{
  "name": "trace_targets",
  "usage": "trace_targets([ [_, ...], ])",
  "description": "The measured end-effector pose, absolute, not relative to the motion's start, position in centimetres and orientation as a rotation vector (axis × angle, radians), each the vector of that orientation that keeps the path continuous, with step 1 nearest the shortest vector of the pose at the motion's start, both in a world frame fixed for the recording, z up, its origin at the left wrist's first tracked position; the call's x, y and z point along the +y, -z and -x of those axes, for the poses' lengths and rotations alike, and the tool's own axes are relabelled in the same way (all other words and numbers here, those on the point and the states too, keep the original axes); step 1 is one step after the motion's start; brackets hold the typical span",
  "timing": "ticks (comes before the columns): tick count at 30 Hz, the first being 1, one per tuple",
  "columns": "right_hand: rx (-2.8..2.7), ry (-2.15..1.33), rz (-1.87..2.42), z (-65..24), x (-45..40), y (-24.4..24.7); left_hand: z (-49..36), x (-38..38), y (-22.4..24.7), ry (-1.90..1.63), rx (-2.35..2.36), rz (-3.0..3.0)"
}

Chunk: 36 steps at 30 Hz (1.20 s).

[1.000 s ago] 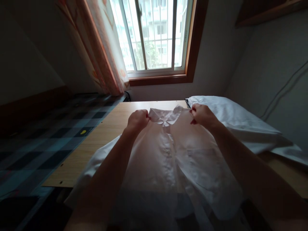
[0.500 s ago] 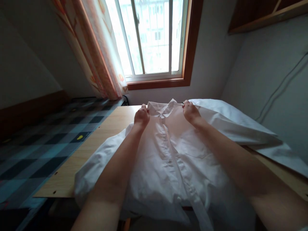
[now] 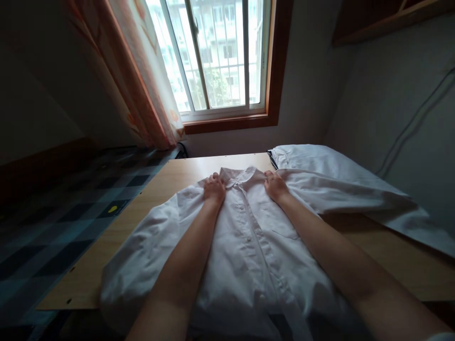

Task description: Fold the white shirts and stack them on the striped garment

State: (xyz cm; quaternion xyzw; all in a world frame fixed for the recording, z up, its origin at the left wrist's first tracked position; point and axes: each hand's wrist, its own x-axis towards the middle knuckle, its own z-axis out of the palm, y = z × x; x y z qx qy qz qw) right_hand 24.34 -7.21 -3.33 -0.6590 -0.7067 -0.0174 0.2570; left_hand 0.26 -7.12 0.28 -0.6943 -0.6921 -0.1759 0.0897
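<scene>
A white button-up shirt point(image 3: 238, 227) lies front side up on a wooden board point(image 3: 199, 166), its collar at the far end and its lower part reaching over the near edge. My left hand point(image 3: 214, 188) is closed on the shoulder cloth just left of the collar. On the other side of the collar, my right hand point(image 3: 276, 185) grips the right shoulder. The fingertips of both hands are partly hidden in the fabric. One sleeve stretches out to the right; my left forearm covers part of the shirt's left side.
Another folded white cloth point(image 3: 309, 156) with a dark edge lies at the board's back right. A checked bedspread point(image 3: 78, 213) runs along the left. Behind the board are a window point(image 3: 220, 61) and an orange-patterned curtain point(image 3: 142, 80). A cable point(image 3: 415, 121) hangs on the right wall.
Both hands have come down and slightly nearer, bringing the collar and shoulders lower onto the board. The shirt lies flatter, and more of the board shows behind the collar.
</scene>
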Motion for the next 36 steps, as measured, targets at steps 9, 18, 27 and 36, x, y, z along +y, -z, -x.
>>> trace_targets([
  [9,-1.957,0.113,1.744,-24.0,-8.1,3.2,-1.7,-10.6,-0.9,0.345,-2.063,2.079],
  [18,-1.946,0.142,1.699,-23.7,-9.5,1.5,-0.9,-13.6,0.5,0.248,-1.786,2.511],
  [27,-2.191,-0.412,1.541,-19.8,-14.7,-2.4,-0.5,-12.9,1.0,0.361,-1.851,2.545],
  [36,-2.239,-0.339,1.704,-18.2,-17.3,-1.5,-0.4,-12.0,1.4,0.35,-1.583,2.643],
])
